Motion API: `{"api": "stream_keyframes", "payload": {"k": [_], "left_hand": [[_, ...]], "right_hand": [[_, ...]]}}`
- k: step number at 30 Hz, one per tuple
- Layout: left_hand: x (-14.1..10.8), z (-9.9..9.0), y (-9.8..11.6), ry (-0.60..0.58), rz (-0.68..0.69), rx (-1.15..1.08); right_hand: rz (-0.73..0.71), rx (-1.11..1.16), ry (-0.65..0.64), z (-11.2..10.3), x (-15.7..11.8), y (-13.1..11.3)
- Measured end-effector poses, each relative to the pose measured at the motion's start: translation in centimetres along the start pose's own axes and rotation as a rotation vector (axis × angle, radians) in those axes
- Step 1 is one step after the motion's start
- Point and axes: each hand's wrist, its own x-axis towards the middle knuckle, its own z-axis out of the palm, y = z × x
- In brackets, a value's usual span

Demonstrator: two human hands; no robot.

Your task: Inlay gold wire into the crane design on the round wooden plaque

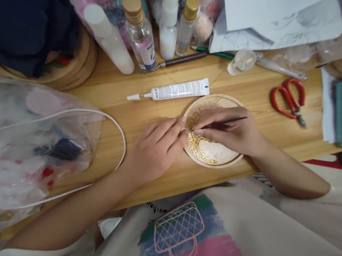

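On the wooden table lies a round wooden plaque (217,158) with a pale face, a raised rim and a gold wire-like line pattern (196,146) across its left side. My left hand (157,150) rests palm down, its fingers stretched out and the fingertips at the plaque's left rim. My right hand (232,133) is over the plaque, thumb and fingers pinched round a thin dark stick-like tool (237,119). Its working tip is hidden by the fingers, close to the left fingertips. Just beyond the plaque lies a white glue-like tube (181,89) with a narrow nozzle.
Red-handled pliers (292,100) lie to the right. Several bottles, including a clear one (141,40), stand at the back beside a dark-handled tool (180,60) and papers (280,15). A plastic bag (58,151) and white cord (121,135) are at left.
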Motion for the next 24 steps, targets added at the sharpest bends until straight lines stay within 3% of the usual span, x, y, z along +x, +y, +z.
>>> {"api": "stream_keyframes", "payload": {"k": [24], "left_hand": [[-0.07, -0.01, 0.0, -0.007, 0.015, 0.043]], "right_hand": [[0.015, -0.004, -0.006, 0.12, -0.14, 0.17]]}}
